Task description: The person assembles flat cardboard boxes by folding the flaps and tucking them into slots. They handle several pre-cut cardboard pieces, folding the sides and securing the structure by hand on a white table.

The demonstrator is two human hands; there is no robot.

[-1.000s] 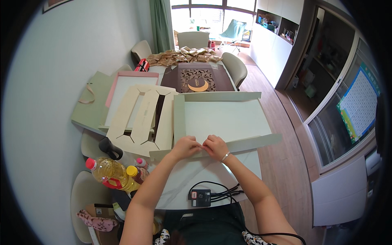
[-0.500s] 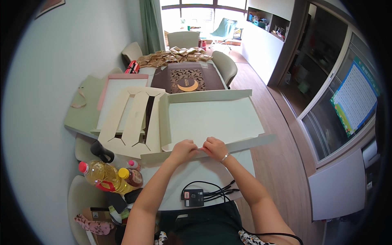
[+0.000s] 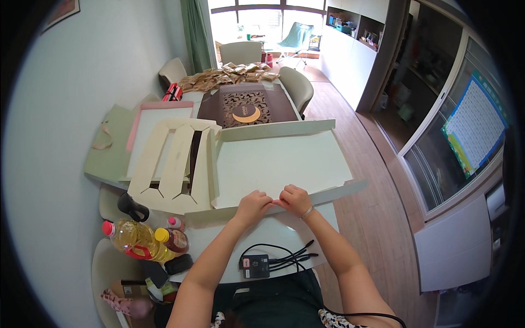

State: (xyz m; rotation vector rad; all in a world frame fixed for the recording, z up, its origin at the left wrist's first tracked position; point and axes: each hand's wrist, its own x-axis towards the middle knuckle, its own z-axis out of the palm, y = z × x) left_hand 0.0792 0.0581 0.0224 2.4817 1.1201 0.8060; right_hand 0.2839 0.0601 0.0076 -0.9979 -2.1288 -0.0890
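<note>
In front of me lies a large pale cardboard box (image 3: 281,156), partly folded, with its far and left walls standing up and its near side flap stretching out to the right. My left hand (image 3: 255,206) is closed on the near wall, the fingers curled over the edge. Right beside it, my right hand (image 3: 294,200), with a bracelet at the wrist, grips the same wall. Both thumbs meet at the edge, and the fingers hide that bit of cardboard. A slotted cardboard panel (image 3: 170,164) with long cut-outs spreads out on the left of the box.
A black power box (image 3: 255,266) with cables lies near my body. At left stand an oil bottle (image 3: 134,238), a yellow-capped jar (image 3: 174,239) and a black cup (image 3: 133,208). Beyond are a brown moon-patterned box (image 3: 247,106), many wrapped packets (image 3: 219,79) and a green folder-like case (image 3: 104,145).
Both hands have slid slightly to the right along the box's near wall, still closed on it. The whole view has shifted a little; the box stays flat on the table.
</note>
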